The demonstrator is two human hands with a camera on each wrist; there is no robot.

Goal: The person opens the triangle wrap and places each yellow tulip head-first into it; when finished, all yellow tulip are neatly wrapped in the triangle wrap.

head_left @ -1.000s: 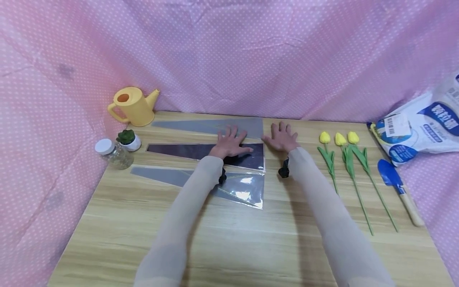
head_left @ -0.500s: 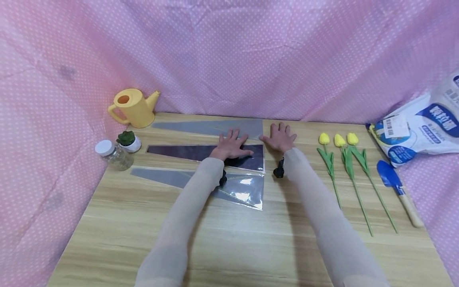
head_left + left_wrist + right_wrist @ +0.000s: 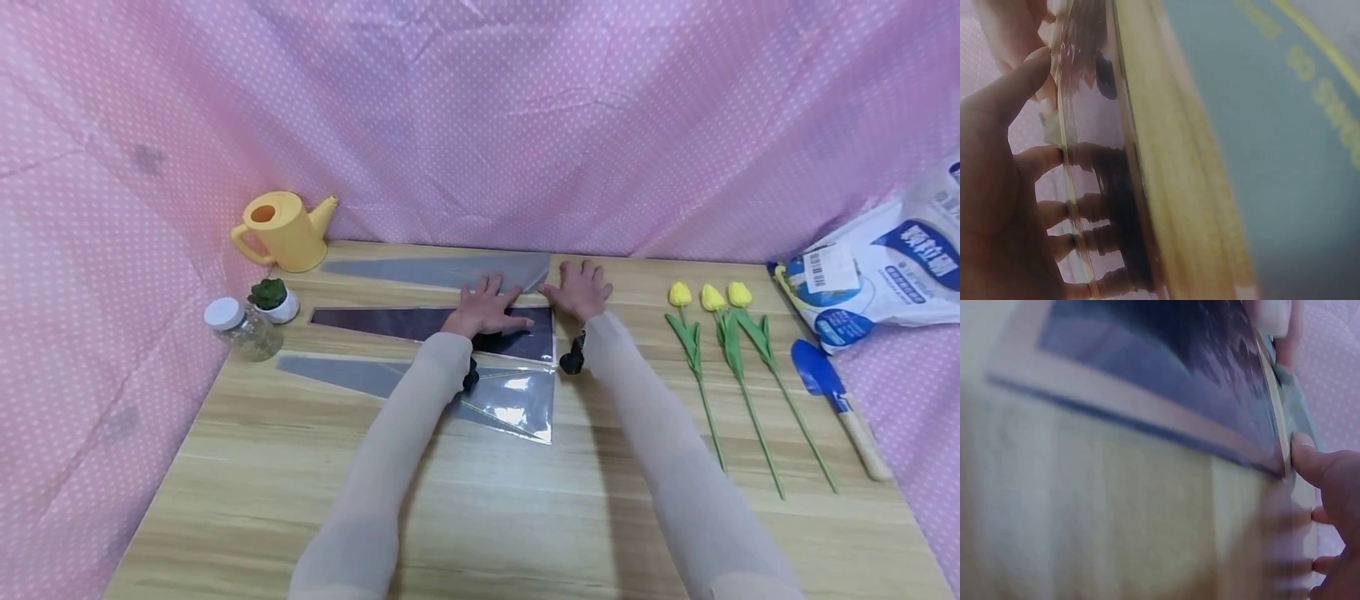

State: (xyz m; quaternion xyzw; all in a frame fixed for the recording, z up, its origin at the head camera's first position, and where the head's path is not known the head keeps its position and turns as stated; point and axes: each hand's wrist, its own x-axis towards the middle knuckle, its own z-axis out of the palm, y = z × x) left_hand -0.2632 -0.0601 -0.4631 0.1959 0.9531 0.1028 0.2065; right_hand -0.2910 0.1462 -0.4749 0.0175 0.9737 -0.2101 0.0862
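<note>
Three flat tapered flower sleeves lie one behind another: a grey rear sleeve (image 3: pixel 420 268), a dark middle sleeve (image 3: pixel 367 322) and a clear-and-grey front sleeve (image 3: pixel 337 372). With fingers spread, my left hand (image 3: pixel 483 312) reaches over the dark sleeve, fingertips touching the rear sleeve's lower edge. To its right, my right hand (image 3: pixel 577 290) is spread too, its thumb at the rear sleeve's near right corner, which looks slightly bent up. In the right wrist view the thumb (image 3: pixel 1310 456) touches that sleeve's edge. The left wrist view shows the left fingers (image 3: pixel 1041 159) beyond the dark sleeve.
A yellow watering can (image 3: pixel 285 229), a potted succulent (image 3: pixel 272 296) and a lidded jar (image 3: pixel 243 327) stand at the left. Yellow tulips (image 3: pixel 726 317), a blue trowel (image 3: pixel 832 392) and a white-and-blue bag (image 3: pixel 885 258) lie at the right. Pink dotted cloth (image 3: pixel 480 125) hangs behind.
My right hand has shifted slightly left, its thumb moving in over the rear sleeve's corner, which now curves up. The left hand stays nearly in place. The head view has tilted slightly.
</note>
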